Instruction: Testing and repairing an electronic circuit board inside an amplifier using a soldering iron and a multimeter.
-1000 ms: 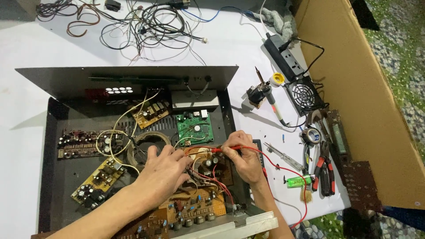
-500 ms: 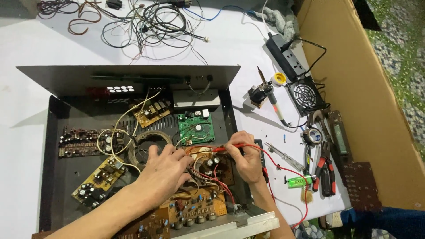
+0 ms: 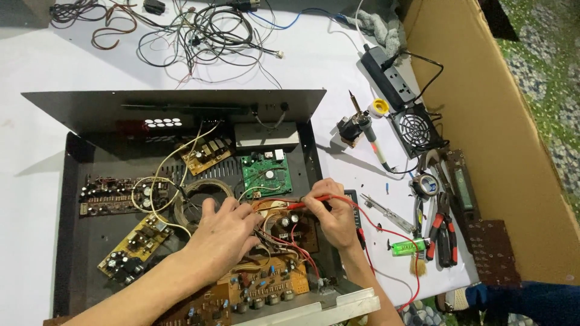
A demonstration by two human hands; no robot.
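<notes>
Black sheet-metal chassis [image 3: 66, 199] fills the left and centre of the frame, its raised rear wall across the upper middle and its right wall just beside the right hand. White tabletop [image 3: 338, 78] lies open at the upper centre, apart from a tangle of wires [image 3: 205, 30]; pliers [image 3: 444, 232] and a soldering iron [image 3: 365, 130] crowd the right. Left hand [image 3: 223, 232], lower centre, fingers curled loosely, rests on the wiring by the brown circuit board [image 3: 290, 232]. Right hand [image 3: 332, 214] pinches a red probe [image 3: 308, 202], its tip over that board.
</notes>
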